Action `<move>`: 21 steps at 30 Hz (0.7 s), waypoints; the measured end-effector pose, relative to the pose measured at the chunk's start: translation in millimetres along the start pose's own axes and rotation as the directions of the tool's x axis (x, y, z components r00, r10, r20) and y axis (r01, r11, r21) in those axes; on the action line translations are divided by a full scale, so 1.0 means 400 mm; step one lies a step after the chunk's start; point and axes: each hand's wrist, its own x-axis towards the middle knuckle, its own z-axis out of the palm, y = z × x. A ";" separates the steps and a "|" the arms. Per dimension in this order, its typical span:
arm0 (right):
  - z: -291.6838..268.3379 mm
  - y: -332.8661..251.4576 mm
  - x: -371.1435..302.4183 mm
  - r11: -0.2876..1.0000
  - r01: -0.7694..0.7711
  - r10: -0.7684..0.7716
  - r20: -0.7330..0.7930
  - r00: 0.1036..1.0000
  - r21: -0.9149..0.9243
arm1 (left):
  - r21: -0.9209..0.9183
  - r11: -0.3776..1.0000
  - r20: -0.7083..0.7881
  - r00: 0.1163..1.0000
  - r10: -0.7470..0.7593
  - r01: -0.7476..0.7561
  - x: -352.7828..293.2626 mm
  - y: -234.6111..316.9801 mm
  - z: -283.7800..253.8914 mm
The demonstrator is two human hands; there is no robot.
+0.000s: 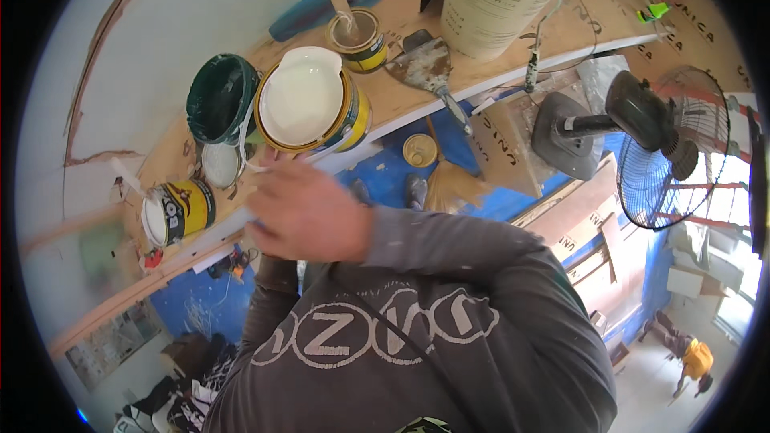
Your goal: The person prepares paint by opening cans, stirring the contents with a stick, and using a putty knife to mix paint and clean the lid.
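Observation:
My right hand (309, 204) reaches across in front of my chest, smeared by motion, just below a large yellow-labelled paint can (353, 112) with white paint in its top. Its fingers are too blurred to show whether they hold anything. My left hand (281, 158) is mostly hidden behind the right one; only a bit of skin shows by the can's lower edge. To their left stand a dark green bucket (218, 96) with a white handle, a round pale lid (220, 164) and a smaller yellow-and-black can (188, 208) with a light-coloured stick.
On the wooden shelf are a small can (367, 56) with a stick, a wide scraper (429, 68) and a large white bucket (473, 12). A black fan (670, 136) stands right. Below are a broom (453, 184) and blue floor covering (377, 192). Another person (694, 357) works far right.

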 end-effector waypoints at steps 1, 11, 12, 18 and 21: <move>-0.085 0.034 -0.036 0.993 -0.116 0.117 -0.020 0.993 0.022 | -0.066 0.997 -0.021 0.999 0.026 -0.027 0.000 -0.009 0.033; -0.321 0.560 -0.372 0.500 -0.618 0.677 -0.172 0.716 -0.606 | -0.027 0.982 -0.351 0.918 -0.183 0.185 0.069 0.094 0.132; -0.315 0.594 -0.372 0.477 -0.637 0.714 -0.156 0.682 -0.605 | 0.018 0.985 -0.347 0.925 -0.155 0.172 0.066 0.081 0.115; -0.435 0.494 -0.388 0.654 -0.709 0.705 -0.130 0.698 -0.263 | 0.188 0.974 -0.191 0.977 -0.091 0.128 0.077 0.039 -0.117; -0.437 0.419 -0.416 0.704 -0.710 0.710 0.018 0.704 -0.012 | 0.303 0.936 -0.152 0.979 -0.138 0.179 0.127 0.085 -0.197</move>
